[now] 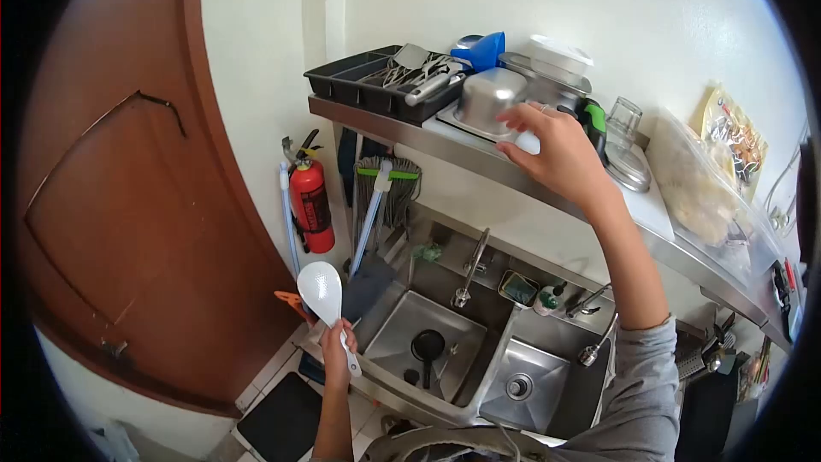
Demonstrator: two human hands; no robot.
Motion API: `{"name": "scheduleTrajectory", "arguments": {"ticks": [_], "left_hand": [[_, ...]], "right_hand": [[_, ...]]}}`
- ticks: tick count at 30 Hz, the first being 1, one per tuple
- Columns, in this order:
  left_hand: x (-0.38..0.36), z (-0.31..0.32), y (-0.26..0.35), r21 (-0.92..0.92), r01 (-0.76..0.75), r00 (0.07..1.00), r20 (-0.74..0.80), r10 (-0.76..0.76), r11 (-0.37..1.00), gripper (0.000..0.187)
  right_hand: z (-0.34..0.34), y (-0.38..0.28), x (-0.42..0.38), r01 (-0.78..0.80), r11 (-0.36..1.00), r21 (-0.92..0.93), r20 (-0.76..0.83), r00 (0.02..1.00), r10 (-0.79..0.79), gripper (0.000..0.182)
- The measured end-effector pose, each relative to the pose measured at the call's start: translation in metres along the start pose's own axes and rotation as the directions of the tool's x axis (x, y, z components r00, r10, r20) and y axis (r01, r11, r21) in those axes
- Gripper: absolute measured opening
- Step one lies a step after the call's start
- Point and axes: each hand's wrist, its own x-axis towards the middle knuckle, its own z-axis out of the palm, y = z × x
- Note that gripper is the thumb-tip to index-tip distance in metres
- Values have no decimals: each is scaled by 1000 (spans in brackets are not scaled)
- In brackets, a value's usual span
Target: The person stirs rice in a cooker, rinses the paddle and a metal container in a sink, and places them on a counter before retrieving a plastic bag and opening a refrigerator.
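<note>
A white rice paddle [322,289] is held upright by its handle in my left hand [337,344], out in front of the sink's left end. My right hand [554,144] is raised to the wall shelf, with thumb and fingers apart. Its fingertips are right at the side of an upturned stainless steel container [493,101]. A small white thing [528,143] shows between the thumb and the fingers, partly hidden by the hand. Left of the container, a black cutlery tray [359,84] holds several utensils.
Below the shelf [376,116] is a steel double sink [466,406]; a black pan [428,346] lies in its left basin. A blue scoop-like item [486,51], a clear plastic box [560,60] and a glass [624,115] stand on the shelf. A fire extinguisher [311,205] and mop [372,214] stand left.
</note>
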Motion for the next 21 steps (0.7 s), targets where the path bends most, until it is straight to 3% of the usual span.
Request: {"name": "scheduleTrajectory", "arguments": {"ticks": [3, 5, 8, 9, 10, 14, 21], "left_hand": [[22, -10, -8, 31, 49, 999, 9, -50, 998, 17], [29, -21, -24, -15, 85, 995, -46, -85, 996, 16], [39, -36, -49, -39, 169, 982, -73, -172, 985, 19], [39, -38, -55, -79, 201, 971, -117, -209, 976, 21], [42, -42, -60, -70, 227, 969, -87, -233, 971, 24], [58, -38, -69, -49, 242, 968, -53, -244, 969, 29], [103, 3, -60, -83, 232, 972, 46, -229, 969, 33]], "right_hand": [[11, 4, 14, -14, 999, -43, 132, 991, 20, 16], [17, 4, 20, -19, 995, -95, 140, 990, 32, 13], [16, 1, 25, -34, 999, -10, 177, 984, 35, 11], [16, 0, 26, 20, 992, -121, 152, 988, -1, 9], [17, -1, 26, 70, 971, -229, 134, 990, -40, 8], [17, -2, 28, 52, 988, -144, 162, 986, -29, 7], [20, -7, 28, 96, 973, -210, 248, 968, -42, 8]]}}
